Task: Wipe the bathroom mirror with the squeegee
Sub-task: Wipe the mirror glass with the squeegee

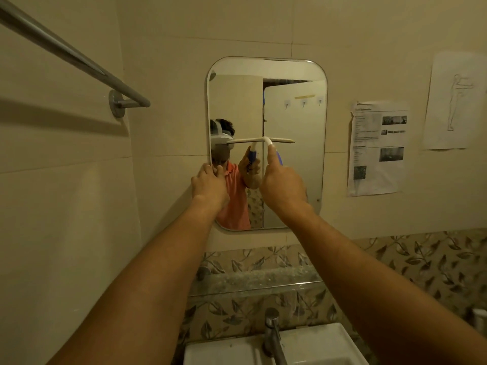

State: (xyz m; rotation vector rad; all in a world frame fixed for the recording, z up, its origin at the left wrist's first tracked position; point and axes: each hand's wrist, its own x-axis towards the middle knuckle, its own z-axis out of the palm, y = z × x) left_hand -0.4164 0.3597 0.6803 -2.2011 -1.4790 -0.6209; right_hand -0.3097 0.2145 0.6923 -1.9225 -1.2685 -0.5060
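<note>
Squeegee [261, 140]: white blade lies level across the middle of the mirror [297, 122], roughly halfway up, apparently touching the glass. The blue-and-white handle runs down into the right hand [283, 185], which is wrapped around it in a fist. The blade covers only part of the mirror's width, leaving bare strips on both sides.

Left hand [209, 187] is at the mirror's left edge with its fingers on the rim. Can't tell whether it grips or just presses there.

Risks, as I judge them:
- Uneven pressure or a tilted blade would leave streaks.
- The narrow blade means side strips get missed unless passes overlap.
- The left fingers sit in the path of a left-side pass, so they could smear the glass or block the blade.
- A hard push could shift the mirror on the wall.
- Overrunning the right edge could flick water onto the printed sheet [376, 148] taped just beside it.
- Runoff would drip onto the glass shelf [258, 283] and the basin [316, 346] below.
</note>
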